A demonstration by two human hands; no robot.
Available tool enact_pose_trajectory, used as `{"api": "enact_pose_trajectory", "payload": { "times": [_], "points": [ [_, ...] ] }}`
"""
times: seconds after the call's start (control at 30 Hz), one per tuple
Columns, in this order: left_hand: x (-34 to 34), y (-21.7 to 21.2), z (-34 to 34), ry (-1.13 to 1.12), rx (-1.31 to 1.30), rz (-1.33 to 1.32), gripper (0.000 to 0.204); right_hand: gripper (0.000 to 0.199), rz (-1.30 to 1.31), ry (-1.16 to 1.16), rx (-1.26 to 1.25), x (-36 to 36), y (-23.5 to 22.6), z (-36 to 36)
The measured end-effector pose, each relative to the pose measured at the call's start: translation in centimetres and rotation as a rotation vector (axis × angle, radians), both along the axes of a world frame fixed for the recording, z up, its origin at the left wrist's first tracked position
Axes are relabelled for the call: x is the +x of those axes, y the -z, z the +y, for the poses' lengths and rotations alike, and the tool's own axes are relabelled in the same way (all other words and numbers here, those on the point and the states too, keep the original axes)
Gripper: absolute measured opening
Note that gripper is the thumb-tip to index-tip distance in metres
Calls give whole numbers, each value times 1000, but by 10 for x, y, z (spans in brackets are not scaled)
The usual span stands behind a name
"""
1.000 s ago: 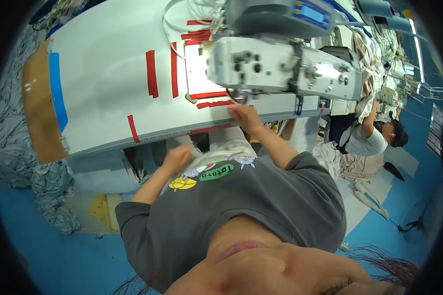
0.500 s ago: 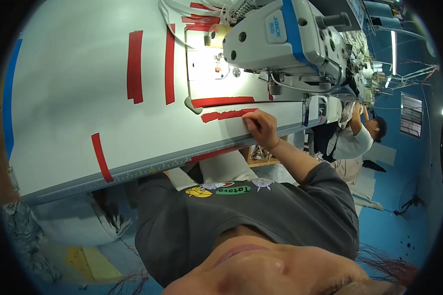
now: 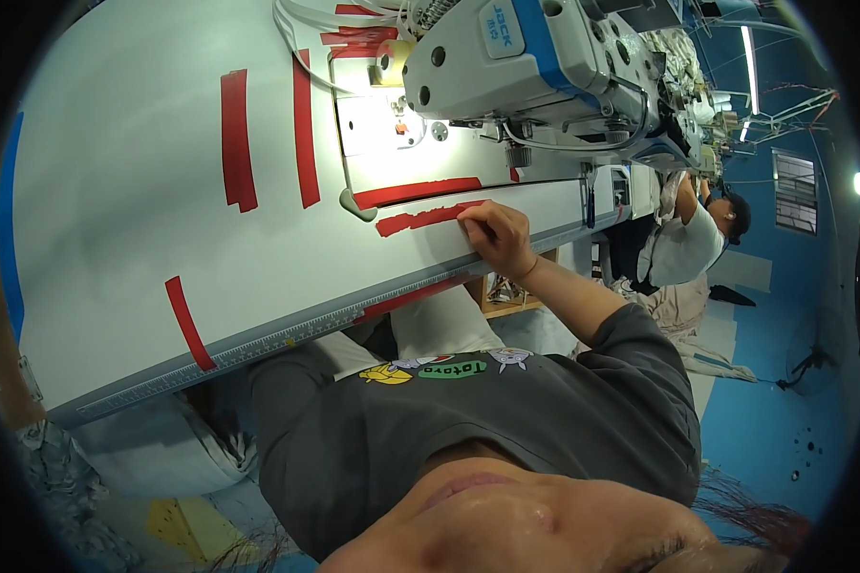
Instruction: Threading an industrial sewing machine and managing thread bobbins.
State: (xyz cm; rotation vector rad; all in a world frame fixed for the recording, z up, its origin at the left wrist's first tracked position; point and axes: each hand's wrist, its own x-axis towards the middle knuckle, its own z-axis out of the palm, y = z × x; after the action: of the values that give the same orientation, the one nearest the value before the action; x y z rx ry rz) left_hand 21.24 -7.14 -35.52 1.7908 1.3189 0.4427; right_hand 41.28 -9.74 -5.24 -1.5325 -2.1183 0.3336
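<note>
My right hand [image 3: 499, 236] rests on the white sewing table [image 3: 129, 191], near its front edge. Its fingers are curled together, and their tips touch the right part of a ragged strip of red tape [image 3: 416, 222]. Whatever they may pinch is hidden. Just beyond lies a straighter red tape strip [image 3: 416, 191], along the edge of the lit machine plate [image 3: 363, 138]. A white and blue sewing machine [image 3: 487, 72] stands over the plate's right side. My left hand is not in view; only the dark left sleeve [image 3: 287, 392] shows, below the table edge.
A grey measuring scale [image 3: 248, 353] runs along the table's front edge. More red tape strips [image 3: 239, 143] mark the table to the left. A grey lever-like piece [image 3: 356, 205] sits at the plate's corner. At the far right another person [image 3: 683, 239] works at the same row.
The view has shifted, so the table and machine appear farther left. My right hand stays curled at the ragged red tape, with little visible movement of its own.
</note>
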Motion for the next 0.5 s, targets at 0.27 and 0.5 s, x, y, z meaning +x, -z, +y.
{"api": "enact_pose_trajectory", "payload": {
  "times": [0.27,0.5],
  "points": [
    [3,-24,82,-52,173,-25,34,12,-8,13,-6,0,-9,4],
    [-3,-67,169,-110,398,-60,34,8,22,-19,56,-3,0,-5]
  ]
}}
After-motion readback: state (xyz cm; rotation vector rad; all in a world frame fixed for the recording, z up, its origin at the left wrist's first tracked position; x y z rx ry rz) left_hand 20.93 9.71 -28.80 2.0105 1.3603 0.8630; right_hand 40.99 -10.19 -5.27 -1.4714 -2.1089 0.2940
